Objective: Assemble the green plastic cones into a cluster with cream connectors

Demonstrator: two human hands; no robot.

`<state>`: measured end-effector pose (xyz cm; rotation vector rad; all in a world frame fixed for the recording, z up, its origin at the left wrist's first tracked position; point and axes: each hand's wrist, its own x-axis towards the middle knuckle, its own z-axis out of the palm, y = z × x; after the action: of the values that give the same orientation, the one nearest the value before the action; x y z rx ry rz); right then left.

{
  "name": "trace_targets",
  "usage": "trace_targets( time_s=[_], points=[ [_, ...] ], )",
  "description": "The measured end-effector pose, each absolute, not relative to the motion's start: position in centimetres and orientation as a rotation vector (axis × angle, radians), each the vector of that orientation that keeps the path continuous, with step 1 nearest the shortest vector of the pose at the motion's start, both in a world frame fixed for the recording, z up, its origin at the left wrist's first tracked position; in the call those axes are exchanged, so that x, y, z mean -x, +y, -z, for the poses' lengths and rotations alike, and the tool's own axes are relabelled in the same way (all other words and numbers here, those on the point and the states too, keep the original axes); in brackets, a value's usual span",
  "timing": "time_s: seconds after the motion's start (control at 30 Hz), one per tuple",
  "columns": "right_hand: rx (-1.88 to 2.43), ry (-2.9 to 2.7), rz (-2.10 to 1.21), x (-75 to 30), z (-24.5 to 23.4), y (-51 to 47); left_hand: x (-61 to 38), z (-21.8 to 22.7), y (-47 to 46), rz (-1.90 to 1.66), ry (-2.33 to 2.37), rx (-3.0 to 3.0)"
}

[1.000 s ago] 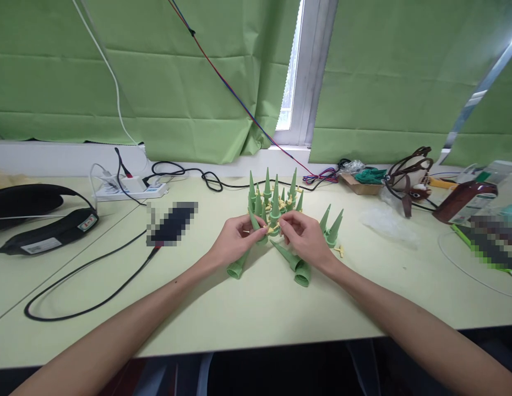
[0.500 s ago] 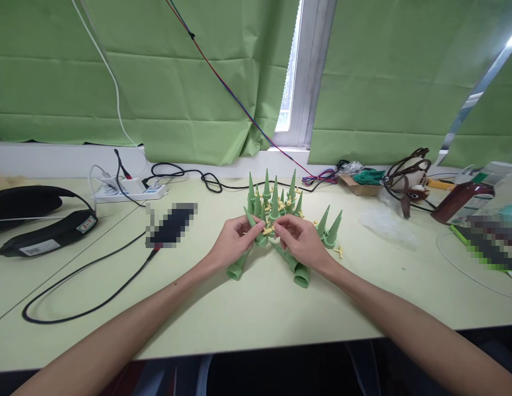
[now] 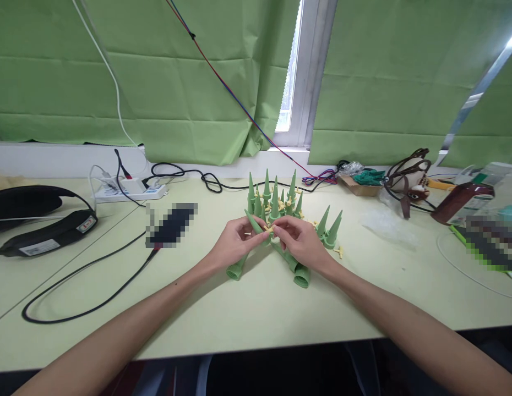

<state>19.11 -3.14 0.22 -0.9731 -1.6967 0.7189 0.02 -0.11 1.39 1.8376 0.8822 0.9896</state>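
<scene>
My left hand [image 3: 234, 241] is closed around a green plant-watering spike [image 3: 252, 221], its pointed end tilted up and to the left. My right hand [image 3: 300, 240] pinches a small yellow valve [image 3: 268, 228] at the spike's wide end. The fingertips of both hands nearly meet there and partly hide the join; how far the valve sits in the spike I cannot tell. Just beyond my hands several green spikes [image 3: 274, 203] stand upright, with small yellow valves scattered among them. Under my hands lie more spikes, one with its open threaded end [image 3: 301, 278] toward me.
Two upright spikes [image 3: 332, 234] and a loose yellow valve [image 3: 339, 252] are right of my hands. At left lie a blurred dark device [image 3: 173, 224] on a cable and a power strip [image 3: 132, 191]. A brown bottle [image 3: 462, 201] and plastic bag [image 3: 390, 225] lie right.
My left hand has shifted slightly right with the spike, bringing its wide end up to the yellow valve at my right fingertips. The right hand has barely moved.
</scene>
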Motion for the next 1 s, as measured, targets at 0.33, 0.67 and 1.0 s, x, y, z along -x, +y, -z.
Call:
trace_targets(
  time_s=[0.33,0.67,1.0],
  points=[
    [1.075,-1.869,-0.576,-19.49,0.06,-2.55,0.29,-0.97,0.71,-0.885,0.941,-1.975],
    [1.078,-1.883,-0.613,-19.65,0.13,-2.37,0.19,-0.69,0.62,-0.912,0.949,-2.028],
    [1.103,-1.88,-0.602,-19.69,0.27,-2.23,0.13,-0.48,0.4,-0.948,0.951,-2.093]
  ],
)
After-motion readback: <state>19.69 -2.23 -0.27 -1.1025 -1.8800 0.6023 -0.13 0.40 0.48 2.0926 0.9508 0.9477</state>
